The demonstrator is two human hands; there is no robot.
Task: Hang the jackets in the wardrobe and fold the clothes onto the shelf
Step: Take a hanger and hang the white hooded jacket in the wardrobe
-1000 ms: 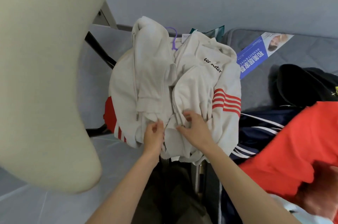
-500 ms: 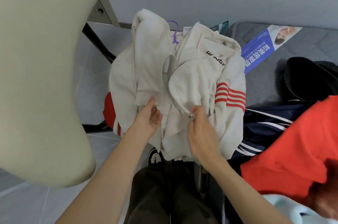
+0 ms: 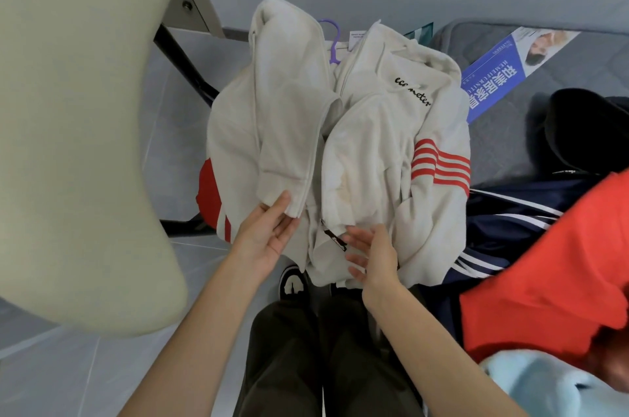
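Grip wide, left hand [image 3: 269, 234] and right hand [image 3: 374, 256] at white jacket [image 3: 374, 134], script "eco meter"

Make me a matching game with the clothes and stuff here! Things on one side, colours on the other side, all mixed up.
Things:
1. hanger
2. zip jacket
3. track top
4. big cloth at the right edge

Colours:
A. navy with white stripes
B. purple
C. plain red
D. white with red stripes

Pairs: 1-B, 2-D, 3-A, 4-C
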